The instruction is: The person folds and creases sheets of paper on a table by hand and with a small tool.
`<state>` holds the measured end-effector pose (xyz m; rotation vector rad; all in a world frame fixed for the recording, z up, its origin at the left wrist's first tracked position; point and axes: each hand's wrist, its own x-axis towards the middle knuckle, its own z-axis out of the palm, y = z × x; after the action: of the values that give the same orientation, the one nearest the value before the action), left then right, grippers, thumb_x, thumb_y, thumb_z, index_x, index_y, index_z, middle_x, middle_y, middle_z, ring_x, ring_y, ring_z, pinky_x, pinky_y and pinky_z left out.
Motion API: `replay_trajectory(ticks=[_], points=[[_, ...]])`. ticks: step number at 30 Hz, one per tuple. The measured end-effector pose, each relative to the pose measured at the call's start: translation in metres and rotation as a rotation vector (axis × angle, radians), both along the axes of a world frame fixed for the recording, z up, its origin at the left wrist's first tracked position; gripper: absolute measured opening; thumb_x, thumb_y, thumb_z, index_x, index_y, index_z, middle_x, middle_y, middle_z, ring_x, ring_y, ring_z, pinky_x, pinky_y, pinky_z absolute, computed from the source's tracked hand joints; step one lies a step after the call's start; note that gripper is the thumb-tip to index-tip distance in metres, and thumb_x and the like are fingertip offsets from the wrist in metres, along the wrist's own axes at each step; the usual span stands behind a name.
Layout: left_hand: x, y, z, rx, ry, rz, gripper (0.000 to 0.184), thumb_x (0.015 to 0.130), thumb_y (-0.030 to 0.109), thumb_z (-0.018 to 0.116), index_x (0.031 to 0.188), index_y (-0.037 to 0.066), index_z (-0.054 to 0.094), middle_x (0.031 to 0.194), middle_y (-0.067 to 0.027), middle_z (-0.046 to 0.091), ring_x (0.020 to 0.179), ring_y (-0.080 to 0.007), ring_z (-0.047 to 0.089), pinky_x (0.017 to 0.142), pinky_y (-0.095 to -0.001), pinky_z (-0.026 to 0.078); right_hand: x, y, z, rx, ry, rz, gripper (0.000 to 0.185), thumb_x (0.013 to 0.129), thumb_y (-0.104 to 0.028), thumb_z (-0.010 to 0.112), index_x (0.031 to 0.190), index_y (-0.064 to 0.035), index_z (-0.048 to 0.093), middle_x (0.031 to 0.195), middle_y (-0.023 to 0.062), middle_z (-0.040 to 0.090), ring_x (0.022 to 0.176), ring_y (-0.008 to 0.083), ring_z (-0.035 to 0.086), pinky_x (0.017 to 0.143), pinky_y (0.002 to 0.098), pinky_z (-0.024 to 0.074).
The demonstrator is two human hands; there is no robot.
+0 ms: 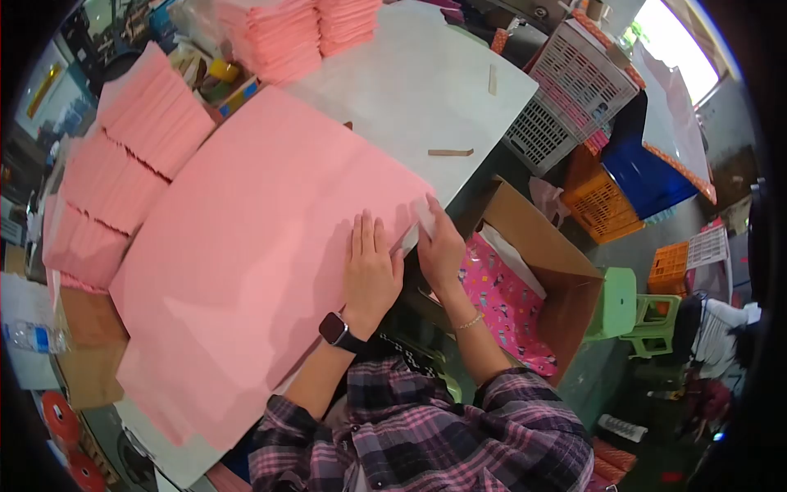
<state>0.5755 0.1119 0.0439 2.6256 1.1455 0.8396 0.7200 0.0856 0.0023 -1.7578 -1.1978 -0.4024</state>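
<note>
A large pink sheet (246, 189) covers much of the white table (410, 90), with more pink layers showing under its lower left end. My left hand (373, 271), wearing a dark watch, lies flat near the sheet's right edge, fingers stretched out. At the right corner my right hand (443, 250) is closed on the sheet's edge, where a pale strip or folded underside shows between thumb and fingers. Exactly how the fingers grip it is partly hidden.
Stacks of folded pink material (135, 164) stand along the left. To my right is an open cardboard box (557, 283) holding pink patterned material. Beyond are plastic crates (582, 78), green stools (615, 303) and an orange crate (602, 201). A brown strip (451, 152) lies on the table.
</note>
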Motion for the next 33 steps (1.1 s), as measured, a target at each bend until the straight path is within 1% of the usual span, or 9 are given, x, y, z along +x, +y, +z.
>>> replay_trajectory(ticks=[4, 9, 12, 13, 16, 21, 25, 28, 33], points=[[0.008, 0.011, -0.013, -0.040, 0.084, 0.021, 0.047, 0.088, 0.025, 0.063, 0.117, -0.011, 0.055, 0.128, -0.0286, 0.055, 0.121, -0.0405, 0.054, 0.100, -0.0421, 0.047, -0.013, 0.015, 0.024, -0.454, 0.180, -0.078, 0.047, 0.085, -0.013, 0.062, 0.131, -0.0067, 0.056, 0.082, 0.0190, 0.067, 0.074, 0.0327, 0.068, 0.061, 0.0398, 0.0528], [0.007, 0.023, -0.016, -0.021, 0.077, -0.002, 0.048, 0.086, 0.031, 0.067, 0.110, -0.009, 0.059, 0.110, -0.0257, 0.065, 0.100, -0.0392, 0.065, 0.082, -0.0416, 0.055, -0.015, 0.019, 0.027, -0.534, 0.120, -0.071, 0.048, 0.086, -0.018, 0.064, 0.133, -0.0090, 0.056, 0.079, 0.0169, 0.068, 0.065, 0.0350, 0.066, 0.055, 0.0406, 0.0502], [0.002, 0.022, 0.002, -0.209, 0.111, 0.021, 0.048, 0.087, 0.034, 0.066, 0.103, -0.011, 0.061, 0.109, -0.0249, 0.065, 0.088, -0.0382, 0.067, 0.073, -0.0423, 0.056, -0.010, 0.016, 0.040, -0.179, 0.449, 0.566, 0.052, 0.084, -0.019, 0.065, 0.134, -0.0085, 0.054, 0.073, 0.0142, 0.066, 0.058, 0.0334, 0.065, 0.051, 0.0417, 0.0498], [0.001, 0.021, 0.007, -0.306, 0.124, 0.031, 0.048, 0.087, 0.035, 0.065, 0.099, -0.011, 0.062, 0.108, -0.0246, 0.065, 0.082, -0.0377, 0.069, 0.069, -0.0427, 0.056, -0.009, 0.015, 0.040, -0.177, 0.448, 0.571, 0.052, 0.084, -0.019, 0.065, 0.134, -0.0085, 0.054, 0.073, 0.0142, 0.066, 0.058, 0.0334, 0.065, 0.051, 0.0417, 0.0498], [0.003, 0.023, 0.002, -0.217, 0.033, 0.052, 0.040, 0.088, 0.033, 0.063, 0.094, -0.008, 0.063, 0.101, -0.0205, 0.067, 0.073, -0.0373, 0.068, 0.063, -0.0437, 0.055, -0.007, 0.009, 0.036, -0.261, 0.172, -0.024, 0.048, 0.086, -0.020, 0.065, 0.131, -0.0073, 0.056, 0.076, 0.0163, 0.067, 0.061, 0.0327, 0.065, 0.053, 0.0408, 0.0496], [0.003, 0.027, -0.006, -0.216, -0.060, 0.078, 0.024, 0.087, 0.024, 0.062, 0.088, 0.001, 0.068, 0.086, -0.0163, 0.068, 0.072, -0.0379, 0.065, 0.061, -0.0450, 0.052, -0.010, 0.014, 0.015, -0.524, 0.118, -0.079, 0.048, 0.086, -0.020, 0.067, 0.131, -0.0072, 0.056, 0.080, 0.0173, 0.067, 0.066, 0.0329, 0.066, 0.056, 0.0399, 0.0501], [0.000, 0.028, -0.001, -0.281, 0.063, 0.089, 0.026, 0.092, 0.020, 0.054, 0.090, -0.003, 0.066, 0.097, -0.0170, 0.069, 0.075, -0.0368, 0.068, 0.065, -0.0444, 0.055, -0.007, 0.024, 0.012, -0.011, 0.344, 0.393, 0.050, 0.084, -0.020, 0.067, 0.131, -0.0086, 0.056, 0.080, 0.0190, 0.067, 0.068, 0.0348, 0.067, 0.058, 0.0411, 0.0511], [-0.001, 0.029, -0.006, -0.270, 0.009, 0.078, 0.026, 0.092, 0.019, 0.053, 0.091, -0.003, 0.067, 0.102, -0.0176, 0.069, 0.076, -0.0367, 0.068, 0.067, -0.0442, 0.055, -0.006, 0.015, 0.035, -0.160, 0.304, -0.024, 0.042, 0.086, -0.020, 0.066, 0.127, -0.0090, 0.061, 0.076, 0.0178, 0.066, 0.064, 0.0342, 0.066, 0.058, 0.0424, 0.0512], [0.003, 0.029, -0.013, -0.173, -0.118, 0.096, 0.022, 0.090, 0.016, 0.056, 0.090, -0.002, 0.069, 0.099, -0.0172, 0.070, 0.079, -0.0364, 0.067, 0.071, -0.0438, 0.054, -0.003, 0.017, 0.000, -0.360, 0.105, -0.126, 0.039, 0.089, -0.022, 0.064, 0.125, -0.0089, 0.063, 0.079, 0.0181, 0.066, 0.056, 0.0280, 0.063, 0.055, 0.0388, 0.0495]])
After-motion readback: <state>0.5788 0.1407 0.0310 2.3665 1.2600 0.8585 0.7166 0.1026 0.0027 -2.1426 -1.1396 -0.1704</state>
